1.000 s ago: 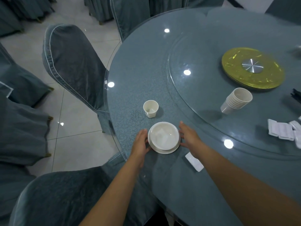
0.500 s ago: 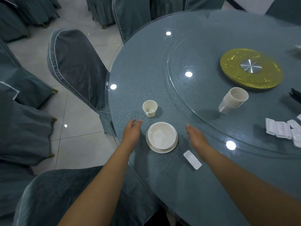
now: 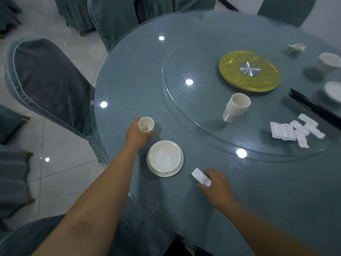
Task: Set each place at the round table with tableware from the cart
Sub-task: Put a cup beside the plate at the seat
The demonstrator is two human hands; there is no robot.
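— Hands first: what have you got hold of, seen from the head camera?

— My left hand is curled round a small white cup, thumb on the far side, fingers wrapping the near side. The cup stands upright on the round table, near its left edge. My right hand has its fingers bent over a small white rest, a flat oblong piece lying on the table; thumb and fingertips pinch its near end, while the far end sticks out toward the bowl.

— And the bowl itself?

— White bowl sits in a white saucer, between my two hands. It is just below and to the right of the cup, touching neither hand. The rest lies just to the right of the saucer, apart from it.

— What else is on the table?

— Further in, on the glass turntable, a tilted stack of cups stands near a gold disc at the centre. To the right lies a heap of white rests, with black chopsticks beyond them. More white dishes sit blurred at the far right edge. Chairs in grey-blue covers ring the table.
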